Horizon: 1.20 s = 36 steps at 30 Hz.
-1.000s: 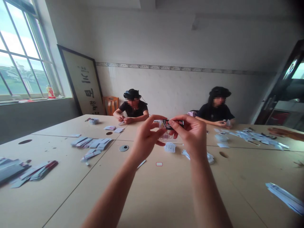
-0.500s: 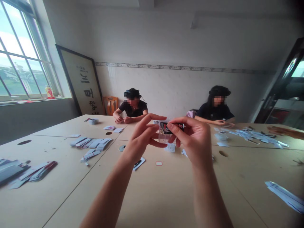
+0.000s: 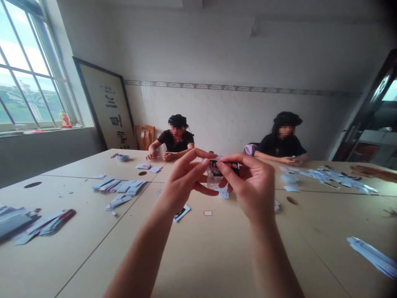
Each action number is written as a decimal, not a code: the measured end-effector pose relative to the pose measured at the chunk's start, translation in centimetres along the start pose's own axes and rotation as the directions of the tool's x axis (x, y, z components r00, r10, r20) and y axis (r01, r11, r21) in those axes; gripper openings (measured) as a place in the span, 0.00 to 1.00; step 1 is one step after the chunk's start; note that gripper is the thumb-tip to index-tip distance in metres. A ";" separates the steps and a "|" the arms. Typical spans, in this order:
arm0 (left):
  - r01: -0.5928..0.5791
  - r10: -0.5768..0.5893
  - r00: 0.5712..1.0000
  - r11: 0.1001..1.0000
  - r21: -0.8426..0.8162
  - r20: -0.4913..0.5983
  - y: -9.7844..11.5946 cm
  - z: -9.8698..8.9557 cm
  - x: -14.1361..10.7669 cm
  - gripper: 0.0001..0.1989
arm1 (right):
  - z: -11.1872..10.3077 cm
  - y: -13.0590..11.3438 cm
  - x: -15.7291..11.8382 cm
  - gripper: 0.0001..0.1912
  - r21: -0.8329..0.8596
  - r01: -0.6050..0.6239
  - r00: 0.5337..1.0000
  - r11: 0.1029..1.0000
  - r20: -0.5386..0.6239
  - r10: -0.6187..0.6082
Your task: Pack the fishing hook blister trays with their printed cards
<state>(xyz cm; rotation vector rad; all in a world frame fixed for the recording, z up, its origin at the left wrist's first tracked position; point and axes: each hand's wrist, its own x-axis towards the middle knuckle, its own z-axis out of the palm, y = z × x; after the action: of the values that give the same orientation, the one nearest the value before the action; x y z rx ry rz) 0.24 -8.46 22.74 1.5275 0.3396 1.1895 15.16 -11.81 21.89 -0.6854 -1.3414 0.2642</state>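
Observation:
Both my hands are raised over the table's middle, close together. My left hand (image 3: 187,176) grips a small clear plastic piece (image 3: 214,181) by its left side, thumb and fingers around it. In the fingers of my right hand (image 3: 251,178) is a black printed label (image 3: 231,167) with red and white marks, pinched between thumb and index finger. The label lies across the upper part of the clear piece. Whether it is stuck there I cannot tell. My fingers hide part of both things.
Stacks of white cards (image 3: 119,186) lie at the left, with more cards (image 3: 46,223) nearer. A small red-edged card (image 3: 208,213) lies below my hands. Two people sit across the table (image 3: 198,256). Loose strips (image 3: 338,178) spread at the right.
My right thumb and the label have shifted slightly left over the clear piece. Across the table, the left person's hands have moved apart.

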 end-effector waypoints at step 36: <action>-0.006 0.008 0.999 0.999 0.048 -0.031 -0.1 -0.1 0.0 0.14 | 0.1 0.0 0.0 0.02 0.004 -0.050 0.999 0.999 -0.004 0.050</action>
<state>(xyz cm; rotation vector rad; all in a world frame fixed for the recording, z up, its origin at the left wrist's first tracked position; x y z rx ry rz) 0.16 -8.39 22.66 1.5537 0.3856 1.2194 15.11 -11.79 21.89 -0.7169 -1.3210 0.3057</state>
